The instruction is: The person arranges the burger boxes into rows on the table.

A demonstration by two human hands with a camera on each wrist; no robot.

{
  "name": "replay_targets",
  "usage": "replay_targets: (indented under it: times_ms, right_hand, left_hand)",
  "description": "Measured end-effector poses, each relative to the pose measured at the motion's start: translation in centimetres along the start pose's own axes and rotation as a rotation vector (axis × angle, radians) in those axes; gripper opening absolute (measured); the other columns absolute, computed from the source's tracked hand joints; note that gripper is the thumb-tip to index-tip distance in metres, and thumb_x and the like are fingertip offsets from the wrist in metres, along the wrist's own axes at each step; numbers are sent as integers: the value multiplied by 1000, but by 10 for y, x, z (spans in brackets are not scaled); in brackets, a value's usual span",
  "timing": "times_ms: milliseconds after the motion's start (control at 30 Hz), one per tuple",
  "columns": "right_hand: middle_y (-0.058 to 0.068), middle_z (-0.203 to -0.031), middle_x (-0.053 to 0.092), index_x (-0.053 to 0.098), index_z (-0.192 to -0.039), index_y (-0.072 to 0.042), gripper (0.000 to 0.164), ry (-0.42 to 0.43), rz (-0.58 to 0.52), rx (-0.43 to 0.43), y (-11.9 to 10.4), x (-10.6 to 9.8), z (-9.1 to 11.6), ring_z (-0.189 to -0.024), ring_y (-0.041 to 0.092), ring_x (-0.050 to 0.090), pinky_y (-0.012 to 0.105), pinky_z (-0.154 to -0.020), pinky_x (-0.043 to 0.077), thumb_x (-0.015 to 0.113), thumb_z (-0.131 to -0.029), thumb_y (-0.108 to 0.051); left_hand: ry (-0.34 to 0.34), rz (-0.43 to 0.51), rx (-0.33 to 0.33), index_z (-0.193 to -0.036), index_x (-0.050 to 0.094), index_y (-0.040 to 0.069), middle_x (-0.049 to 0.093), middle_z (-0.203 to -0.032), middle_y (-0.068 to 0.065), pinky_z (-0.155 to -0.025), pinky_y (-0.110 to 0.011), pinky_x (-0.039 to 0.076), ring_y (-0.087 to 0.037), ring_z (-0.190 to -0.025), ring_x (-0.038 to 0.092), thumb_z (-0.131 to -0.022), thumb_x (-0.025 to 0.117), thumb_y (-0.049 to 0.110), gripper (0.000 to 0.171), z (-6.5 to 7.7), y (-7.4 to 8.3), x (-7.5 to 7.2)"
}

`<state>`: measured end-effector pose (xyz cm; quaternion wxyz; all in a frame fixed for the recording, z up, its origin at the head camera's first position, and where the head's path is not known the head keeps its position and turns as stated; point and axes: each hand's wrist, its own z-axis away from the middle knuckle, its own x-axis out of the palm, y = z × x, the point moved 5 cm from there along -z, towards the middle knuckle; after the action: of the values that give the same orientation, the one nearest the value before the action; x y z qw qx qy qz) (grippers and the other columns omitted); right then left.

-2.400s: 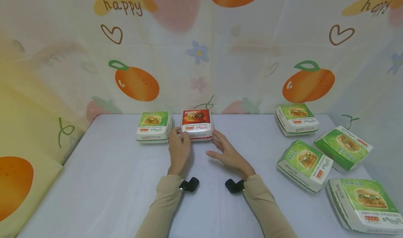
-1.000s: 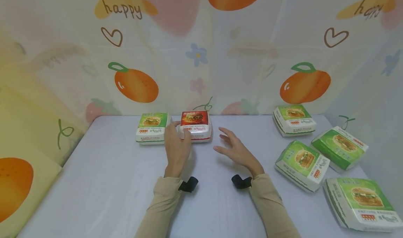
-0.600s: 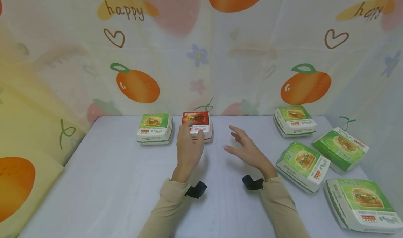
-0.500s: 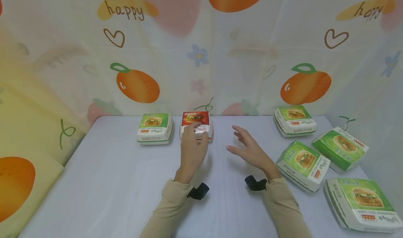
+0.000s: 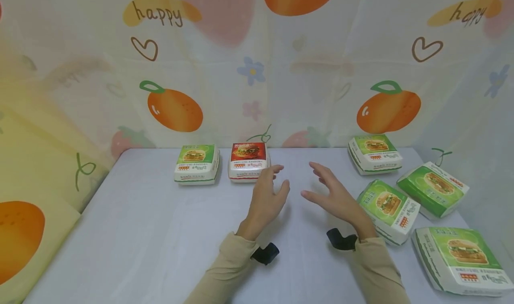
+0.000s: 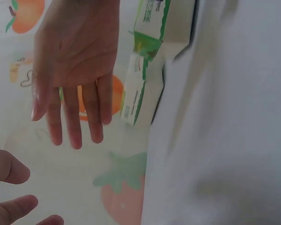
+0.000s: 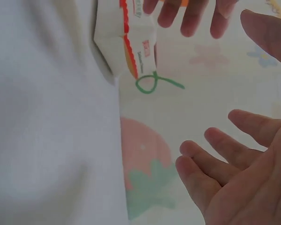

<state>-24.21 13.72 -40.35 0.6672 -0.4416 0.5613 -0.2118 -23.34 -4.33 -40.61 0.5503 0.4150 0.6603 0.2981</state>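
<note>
In the head view, a burger box with a red top (image 5: 249,162) sits at the back of the table beside a green-topped burger box (image 5: 196,164). My left hand (image 5: 267,201) hovers in front of the red box's right corner, fingers relaxed, holding nothing. To its right my right hand (image 5: 339,201) is held above the table with loose, spread fingers, also holding nothing. The two palms face each other with a gap between them. In the right wrist view the end of the red-edged box (image 7: 131,37) shows near the left fingertips.
On the right are several green burger boxes: one at the back (image 5: 375,155), a tilted one (image 5: 433,189), one near my right wrist (image 5: 389,210) and a close one (image 5: 463,261). A fruit-printed cloth (image 5: 305,94) hangs behind the white table (image 5: 140,232).
My left hand has left the red box's left side and moved right, across its front. My right hand has drawn away to the right. Both boxes at the back stay where they were.
</note>
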Motion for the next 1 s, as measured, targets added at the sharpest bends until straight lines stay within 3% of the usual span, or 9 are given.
replay_targets:
  times_ms: [233,467,800,1000]
  right_hand:
    - [17,-162,24,24,-157,-15,83,-4,120,20,-2,-18,17,-144,43,30,66,-111,33,68,-92,-42]
    - [17,-164,21,22,-158,-15,88,5,224,76,1,-43,34,-147,43,24,70,-110,29,68,-91,-49]
    - [24,-160,24,23,-157,-8,86,17,263,108,13,-76,57,-145,49,23,74,-107,26,68,-92,-42]
    - [27,-159,25,23,-157,-9,84,33,272,111,25,-91,67,-142,54,25,76,-102,28,68,-93,-40]
  left_hand:
    - [-120,76,11,-140,49,11,53,-138,-12,-99,-48,50,-29,-121,54,-98,56,24,44,4,7,18]
    - [-163,49,24,-141,49,13,54,-140,-10,-98,-40,50,-30,-122,55,-98,55,25,44,7,11,32]
    - [-230,33,28,-145,47,17,50,-146,-4,-101,-42,49,-25,-127,55,-99,53,26,48,12,17,53]
    - [-293,25,22,-148,44,20,47,-150,1,-105,-42,47,-24,-130,53,-99,53,29,50,15,21,67]
